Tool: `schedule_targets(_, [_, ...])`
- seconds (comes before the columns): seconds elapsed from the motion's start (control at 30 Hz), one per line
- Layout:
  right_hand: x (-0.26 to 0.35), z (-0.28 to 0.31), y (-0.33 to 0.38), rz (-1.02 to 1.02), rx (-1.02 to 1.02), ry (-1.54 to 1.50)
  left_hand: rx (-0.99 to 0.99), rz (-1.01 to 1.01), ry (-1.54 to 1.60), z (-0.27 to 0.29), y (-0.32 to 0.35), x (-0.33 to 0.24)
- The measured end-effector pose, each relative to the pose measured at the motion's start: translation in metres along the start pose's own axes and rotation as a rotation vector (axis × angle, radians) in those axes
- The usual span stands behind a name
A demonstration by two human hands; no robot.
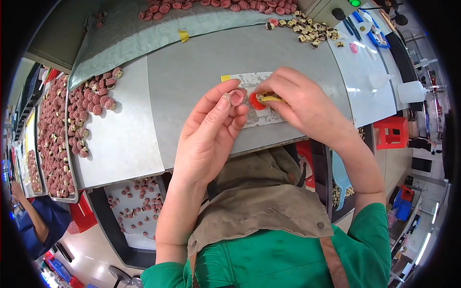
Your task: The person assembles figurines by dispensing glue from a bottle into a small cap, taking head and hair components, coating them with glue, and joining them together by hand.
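Note:
Between the thumb and fingers of my left hand [209, 120] is a small pink hollow shell piece [236, 98], its open side facing up. My right hand [302, 98] is closed around a slim yellow tool [271, 98], which looks like tweezers. The tool's tip is over a small round red dish [256, 102], and a small pale bit shows at the tip, too small to name. Both hands are close together above a worn white sheet [254, 120] on the grey tabletop [211, 60]. The hands partly hide the sheet and dish.
Pink shell pieces [230, 6] lie along the far edge. Cream-and-black pieces [309, 29] are heaped at far right. Pink pieces with cream bottoms fill a tray [72, 194] at left. A dark bin [132, 257] stands below. A person's arm [31, 211] shows at far left.

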State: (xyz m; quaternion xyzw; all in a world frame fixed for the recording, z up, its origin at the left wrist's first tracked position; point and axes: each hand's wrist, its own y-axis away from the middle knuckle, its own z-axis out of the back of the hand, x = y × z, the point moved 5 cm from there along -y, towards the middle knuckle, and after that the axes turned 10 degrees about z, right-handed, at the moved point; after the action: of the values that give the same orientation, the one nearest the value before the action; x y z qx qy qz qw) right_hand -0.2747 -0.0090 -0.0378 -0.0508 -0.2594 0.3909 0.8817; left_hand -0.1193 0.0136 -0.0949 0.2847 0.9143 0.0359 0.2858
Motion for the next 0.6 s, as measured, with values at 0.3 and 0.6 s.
schedule_targets(0.3, [0.01, 0.002, -0.003, 0.077, 0.05, 0.047, 0.055, -0.017, -0.002, -0.003, 0.003, 0.0])
schedule_targets(0.6, [0.014, 0.006, 0.003, 0.05, -0.003, 0.127, 0.003, -0.051, -0.024, -0.005, 0.006, -0.001])
